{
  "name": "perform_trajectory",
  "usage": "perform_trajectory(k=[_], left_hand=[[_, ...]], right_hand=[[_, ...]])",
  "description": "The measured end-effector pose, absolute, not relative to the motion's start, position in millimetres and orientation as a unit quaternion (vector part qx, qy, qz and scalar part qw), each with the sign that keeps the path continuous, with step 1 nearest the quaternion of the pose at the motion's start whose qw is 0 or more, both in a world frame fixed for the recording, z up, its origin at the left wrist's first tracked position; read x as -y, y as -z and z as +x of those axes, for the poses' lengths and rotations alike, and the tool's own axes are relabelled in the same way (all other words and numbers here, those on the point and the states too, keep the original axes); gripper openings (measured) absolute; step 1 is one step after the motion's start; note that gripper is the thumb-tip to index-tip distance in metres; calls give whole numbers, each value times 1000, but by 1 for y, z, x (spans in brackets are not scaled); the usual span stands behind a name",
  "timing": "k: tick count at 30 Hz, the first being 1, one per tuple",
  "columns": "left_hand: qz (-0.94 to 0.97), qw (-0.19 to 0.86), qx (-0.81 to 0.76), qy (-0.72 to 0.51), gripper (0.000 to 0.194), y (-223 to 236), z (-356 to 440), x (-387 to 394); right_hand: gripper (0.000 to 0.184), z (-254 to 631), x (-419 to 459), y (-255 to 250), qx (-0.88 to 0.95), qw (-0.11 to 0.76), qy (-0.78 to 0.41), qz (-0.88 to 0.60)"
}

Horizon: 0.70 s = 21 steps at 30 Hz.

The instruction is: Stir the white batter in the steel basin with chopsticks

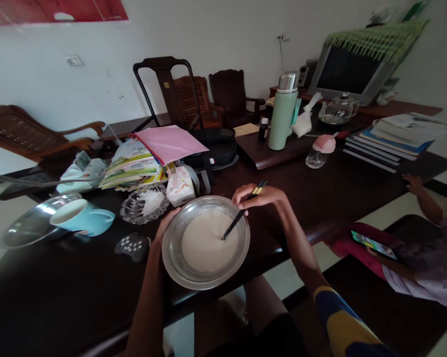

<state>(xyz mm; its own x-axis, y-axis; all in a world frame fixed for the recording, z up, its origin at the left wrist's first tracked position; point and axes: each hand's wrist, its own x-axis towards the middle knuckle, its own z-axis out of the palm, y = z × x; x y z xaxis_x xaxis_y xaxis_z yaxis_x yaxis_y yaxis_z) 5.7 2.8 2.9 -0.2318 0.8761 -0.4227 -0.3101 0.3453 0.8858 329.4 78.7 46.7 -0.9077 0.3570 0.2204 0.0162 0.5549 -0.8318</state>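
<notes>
A round metal bowl (168, 258) sits at the table's front edge, holding a pale, creamy batter (204, 248). My left hand (167, 224) grips the bowl's left side by the rim, its fingers partly hidden behind it. Over the bowl's right rim, my right hand (256, 196) is closed around black chopsticks (234, 224) with gold bands near the top. They slant down to the left, and their tips dip into the batter, where a small swirl shows on the surface.
Left of the bowl are a dark dotted object (132, 247), a blue mug (85, 218), a metal basin (30, 225) and a glass dish (143, 204). A tissue pack (181, 186) and books (134, 161) lie behind. A green thermos (283, 116) stands back right. Someone with a phone (374, 244) sits at right.
</notes>
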Motion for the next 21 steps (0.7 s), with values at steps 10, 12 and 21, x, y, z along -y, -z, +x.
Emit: perform_trajectory(k=[10, 12, 21], left_hand=[[251, 565, -591, -518, 30, 2, 3, -3], [254, 569, -580, -524, 33, 2, 3, -4], [235, 583, -584, -514, 33, -2, 5, -2]], right_hand=[[15, 302, -75, -38, 853, 228, -428, -195], [17, 318, -79, -44, 844, 231, -436, -210], [27, 304, -71, -36, 850, 167, -496, -57]])
